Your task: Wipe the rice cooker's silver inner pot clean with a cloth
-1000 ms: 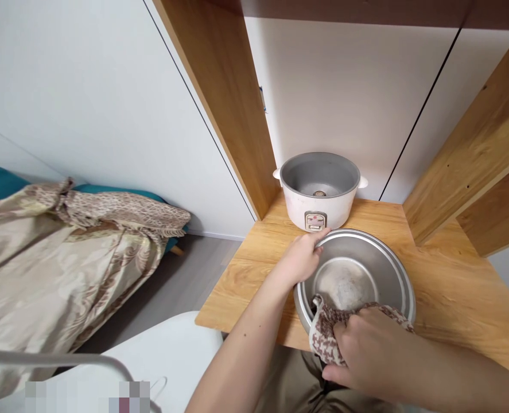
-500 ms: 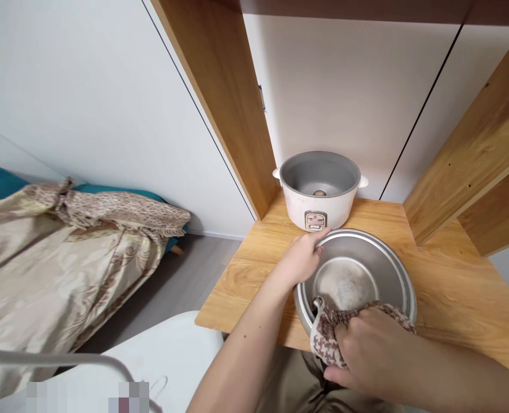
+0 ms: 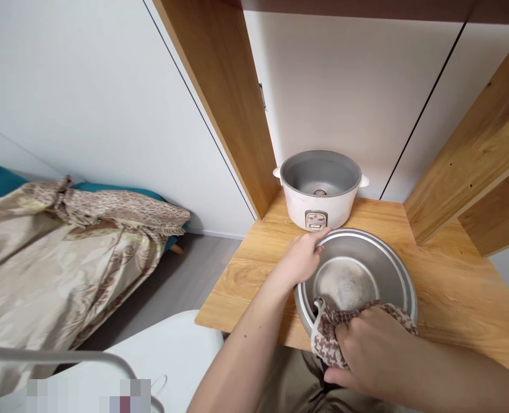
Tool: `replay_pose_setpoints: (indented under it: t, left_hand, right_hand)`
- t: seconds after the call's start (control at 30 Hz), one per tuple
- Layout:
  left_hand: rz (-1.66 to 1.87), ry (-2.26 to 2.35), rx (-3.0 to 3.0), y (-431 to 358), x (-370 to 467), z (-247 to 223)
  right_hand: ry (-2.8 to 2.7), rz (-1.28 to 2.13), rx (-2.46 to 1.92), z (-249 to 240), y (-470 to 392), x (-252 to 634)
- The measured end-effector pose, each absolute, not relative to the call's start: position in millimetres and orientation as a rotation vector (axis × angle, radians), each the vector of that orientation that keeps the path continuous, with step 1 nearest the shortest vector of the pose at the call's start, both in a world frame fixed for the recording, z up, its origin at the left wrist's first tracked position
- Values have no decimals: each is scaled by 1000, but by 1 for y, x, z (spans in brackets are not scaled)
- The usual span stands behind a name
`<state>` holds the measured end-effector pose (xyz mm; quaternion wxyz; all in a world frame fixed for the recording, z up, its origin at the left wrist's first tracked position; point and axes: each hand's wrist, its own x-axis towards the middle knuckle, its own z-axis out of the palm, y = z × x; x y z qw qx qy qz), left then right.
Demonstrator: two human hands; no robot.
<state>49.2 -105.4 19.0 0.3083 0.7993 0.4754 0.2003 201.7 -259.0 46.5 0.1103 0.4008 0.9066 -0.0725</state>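
A round silver metal basin [image 3: 344, 281] rests on the wooden desk [image 3: 443, 287] near its front edge. My left hand [image 3: 308, 255] grips the basin's rim at the upper left, its index finger stretched along the edge. My right hand [image 3: 366, 344] is closed on a brown and white patterned cloth [image 3: 329, 338], which lies over the near rim and inner wall of the basin. Just behind the basin stands a white rice cooker body [image 3: 321, 192], lidless, with its grey inside showing.
Wooden uprights [image 3: 226, 103] rise at the left and right of the desk, with a shelf above. At the lower left is a white surface [image 3: 172, 350] with a grey curved tube. A cloth-covered sofa [image 3: 86, 252] stands further left.
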Motion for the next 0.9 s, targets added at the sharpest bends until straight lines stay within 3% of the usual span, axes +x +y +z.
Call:
replay_pose_setpoints:
  t: [0.2, 0.5, 0.77, 0.9]
  left_hand:
    - [516, 1276, 2109, -107, 49, 22]
    - [519, 1272, 2118, -107, 49, 22]
    - [519, 1273, 2113, -107, 49, 22]
    - [527, 1280, 2098, -107, 49, 23]
  right_hand:
    - [2667, -559, 1228, 56, -246, 212]
    - [2692, -167, 1099, 42, -258, 203]
    - [2683, -556, 1232, 55, -247, 213]
    - [2691, -430, 1169, 53, -247, 210]
